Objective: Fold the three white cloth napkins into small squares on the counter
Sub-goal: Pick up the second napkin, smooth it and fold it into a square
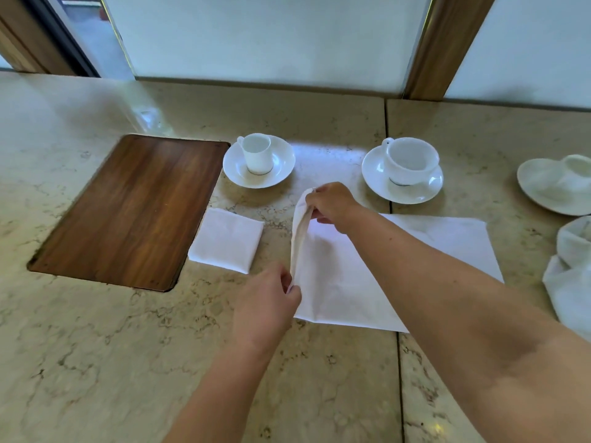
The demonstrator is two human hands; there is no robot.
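A white napkin (345, 282) lies spread on the marble counter (96, 346), its left edge lifted off the surface. My left hand (265, 308) pinches the near corner of that raised edge. My right hand (332, 206) reaches across and pinches the far corner. To the left lies another napkin (227, 239), folded into a small square. A crumpled white napkin (569, 282) sits at the right edge of the view, partly cut off.
A dark wooden panel (128, 212) is set into the counter at left. Behind the napkins stand a small cup on a saucer (259, 161) and a wider cup on a saucer (403, 171). A third saucer with a cup (556, 187) sits far right. Glass panels rise behind.
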